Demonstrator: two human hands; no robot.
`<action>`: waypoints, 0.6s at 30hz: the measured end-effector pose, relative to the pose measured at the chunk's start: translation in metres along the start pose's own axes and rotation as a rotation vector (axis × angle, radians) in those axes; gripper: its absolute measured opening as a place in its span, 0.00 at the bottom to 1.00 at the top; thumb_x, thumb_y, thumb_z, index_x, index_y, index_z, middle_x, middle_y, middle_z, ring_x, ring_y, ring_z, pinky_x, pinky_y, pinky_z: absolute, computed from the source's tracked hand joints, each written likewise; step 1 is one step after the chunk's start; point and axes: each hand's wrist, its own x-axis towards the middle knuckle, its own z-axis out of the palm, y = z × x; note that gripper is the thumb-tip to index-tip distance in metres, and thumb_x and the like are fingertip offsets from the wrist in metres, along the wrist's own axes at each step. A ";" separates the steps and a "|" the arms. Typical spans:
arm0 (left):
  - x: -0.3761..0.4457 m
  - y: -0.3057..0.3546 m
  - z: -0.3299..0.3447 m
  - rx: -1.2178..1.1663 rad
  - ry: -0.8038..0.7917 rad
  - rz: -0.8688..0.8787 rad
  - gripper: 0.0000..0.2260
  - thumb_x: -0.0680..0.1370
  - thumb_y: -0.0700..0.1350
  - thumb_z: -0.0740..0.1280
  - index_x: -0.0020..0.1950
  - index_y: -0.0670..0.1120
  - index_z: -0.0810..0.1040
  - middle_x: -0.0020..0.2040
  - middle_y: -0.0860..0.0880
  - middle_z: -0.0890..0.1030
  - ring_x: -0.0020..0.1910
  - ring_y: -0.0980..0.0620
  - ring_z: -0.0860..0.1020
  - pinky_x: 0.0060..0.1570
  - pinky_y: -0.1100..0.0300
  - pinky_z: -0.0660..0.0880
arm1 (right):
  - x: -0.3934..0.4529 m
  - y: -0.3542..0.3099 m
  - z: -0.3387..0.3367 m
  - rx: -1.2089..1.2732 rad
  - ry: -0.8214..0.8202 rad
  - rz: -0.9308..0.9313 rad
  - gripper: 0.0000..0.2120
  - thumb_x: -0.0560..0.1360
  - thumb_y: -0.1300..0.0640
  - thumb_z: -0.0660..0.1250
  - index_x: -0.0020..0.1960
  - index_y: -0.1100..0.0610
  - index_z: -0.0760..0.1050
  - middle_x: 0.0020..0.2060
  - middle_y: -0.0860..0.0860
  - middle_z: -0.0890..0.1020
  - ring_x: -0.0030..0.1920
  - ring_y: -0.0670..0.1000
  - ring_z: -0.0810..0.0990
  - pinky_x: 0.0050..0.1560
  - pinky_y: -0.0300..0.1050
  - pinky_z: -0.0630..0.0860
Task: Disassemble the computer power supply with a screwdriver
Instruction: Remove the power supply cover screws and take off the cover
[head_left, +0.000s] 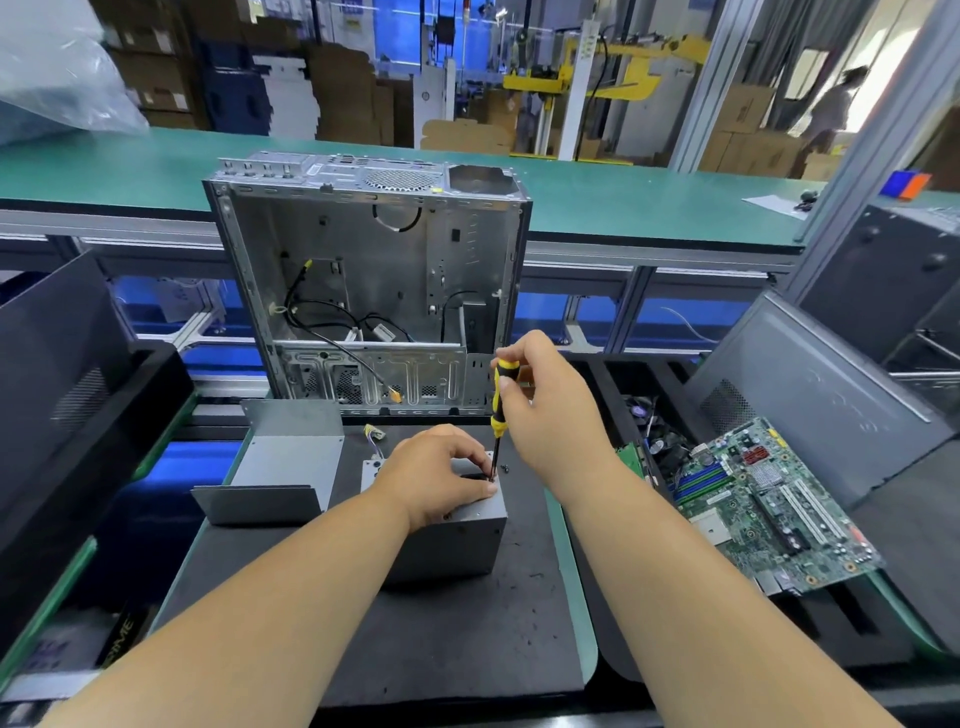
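Power supply: the grey sheet-metal power supply box sits on the black mat that covers the bench, about midway across it and a little toward the far edge, just in front of the open silver computer case standing upright at the back.

Left hand: the left hand lies on top of the box, fingers curled over its far right corner and pinching close to the tip of the tool, steadying both box and blade.

Right hand: the right hand grips the yellow-and-black-handled screwdriver near its top, shaft close to upright, tip down at the box's far right top corner.

Screw: hidden under the fingertips; I take it the tip is seated in a screw head there, though the view doesn't settle it.

Doing it well: keep the shaft square to the panel, press down firmly before turning, and let the left hand hold the box from skidding on the mat. Ease the pressure as the screw rises, so it doesn't jump away.

Loose bits: a small dark speck lies on the mat just beside the tip, likely a freed screw; worth keeping them together.

Nearby: a bent grey metal cover panel rests on the mat's left side; a green motherboard lies in the bin off the right edge.
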 end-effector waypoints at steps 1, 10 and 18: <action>0.000 0.000 0.000 0.003 0.004 0.004 0.07 0.66 0.51 0.78 0.38 0.61 0.82 0.49 0.61 0.80 0.52 0.63 0.77 0.61 0.54 0.73 | -0.001 0.000 0.001 0.003 0.027 -0.027 0.06 0.78 0.57 0.67 0.50 0.50 0.70 0.45 0.45 0.78 0.45 0.48 0.78 0.46 0.53 0.81; 0.000 -0.003 0.001 0.003 0.017 0.023 0.07 0.66 0.52 0.78 0.40 0.62 0.82 0.48 0.62 0.80 0.53 0.63 0.77 0.61 0.55 0.73 | 0.001 -0.001 0.001 -0.032 0.150 -0.051 0.06 0.75 0.57 0.73 0.48 0.50 0.76 0.43 0.42 0.75 0.43 0.43 0.76 0.47 0.46 0.78; -0.001 -0.002 0.001 0.005 0.006 0.015 0.07 0.66 0.54 0.77 0.39 0.63 0.81 0.48 0.62 0.80 0.52 0.62 0.78 0.60 0.54 0.74 | -0.004 -0.001 0.001 0.011 0.015 0.023 0.11 0.81 0.62 0.60 0.55 0.46 0.70 0.49 0.46 0.81 0.46 0.47 0.79 0.47 0.54 0.81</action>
